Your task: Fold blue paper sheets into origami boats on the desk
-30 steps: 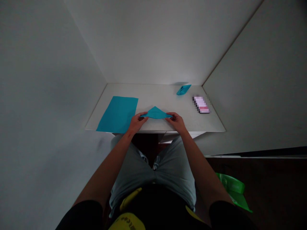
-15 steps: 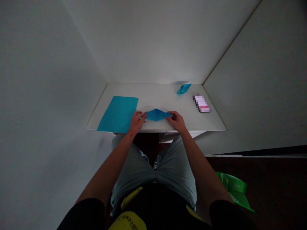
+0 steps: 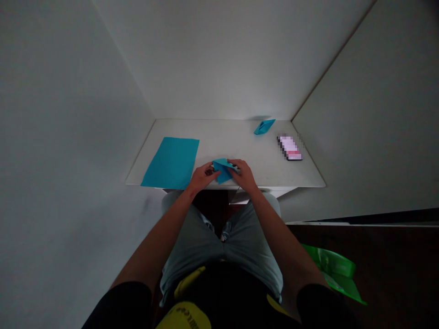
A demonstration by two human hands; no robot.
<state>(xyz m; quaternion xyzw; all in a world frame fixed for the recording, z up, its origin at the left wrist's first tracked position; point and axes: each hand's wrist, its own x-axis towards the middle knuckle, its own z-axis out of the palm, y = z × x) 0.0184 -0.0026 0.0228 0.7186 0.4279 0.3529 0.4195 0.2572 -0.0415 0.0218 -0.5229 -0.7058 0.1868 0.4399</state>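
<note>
A folded piece of blue paper (image 3: 224, 174) is held between my two hands near the front edge of the white table. My left hand (image 3: 203, 176) pinches its left side, fingers curled. On the other side, my right hand (image 3: 244, 174) grips the right part with thumb and fingers. The paper looks partly opened, with a flap across its top; its inner folds are hard to make out. A flat blue sheet of paper (image 3: 171, 162) lies left of my left hand. Toward the back right rests a folded blue paper boat (image 3: 264, 127).
A phone (image 3: 290, 147) with a blurred screen lies at the right side of the white table (image 3: 219, 135). Walls close in the table at the back and both sides. A green plastic object (image 3: 336, 269) is on the dark floor at the lower right.
The folded paper has gone from a wide, stretched diamond to a compact, partly opened shape. My hands have come closer together, the right one moving left.
</note>
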